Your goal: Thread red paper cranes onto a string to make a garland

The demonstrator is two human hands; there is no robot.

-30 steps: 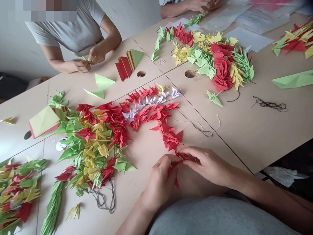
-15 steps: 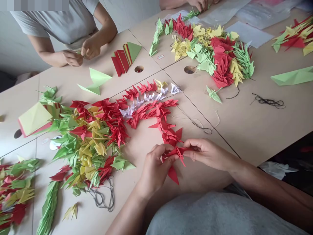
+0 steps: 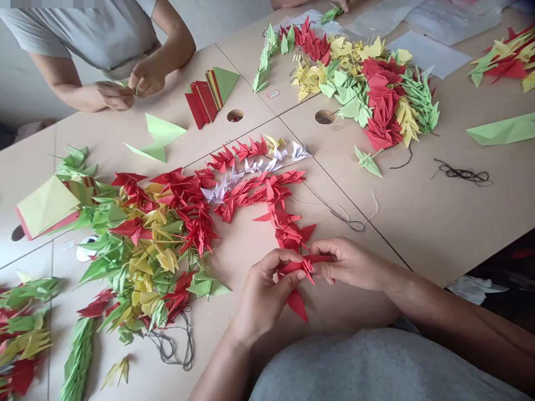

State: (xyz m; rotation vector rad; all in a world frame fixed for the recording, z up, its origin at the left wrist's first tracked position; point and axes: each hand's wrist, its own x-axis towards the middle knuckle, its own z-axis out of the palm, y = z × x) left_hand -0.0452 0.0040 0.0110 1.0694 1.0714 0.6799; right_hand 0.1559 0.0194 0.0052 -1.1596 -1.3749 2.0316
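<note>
Between my two hands is a red origami crane [image 3: 307, 266], pinched from both sides. My left hand [image 3: 267, 289] grips its left part between thumb and fingers, while my right hand [image 3: 355, 263] pinches the right part. Just beyond my fingers a chain of red paper cranes [image 3: 288, 225] runs up the table and joins a curved red row. A pointed red paper piece [image 3: 297, 305] sticks out below my left fingers; whether it belongs to the held crane is hidden. White cranes [image 3: 254, 167] lie in a strung row farther back.
A heap of green, yellow and red cranes [image 3: 146, 250] lies left, with dark cord [image 3: 175, 345] beside it. Another garland [image 3: 382, 103] lies back right near a cord bundle [image 3: 462, 174]. Across the table, a person's hands [image 3: 146, 78] hold something small near folded paper [image 3: 204, 100].
My right fingers have shifted slightly on the red crane, and its right part now shows wider between them. The view has moved a little; the cranes on the table lie as before.
</note>
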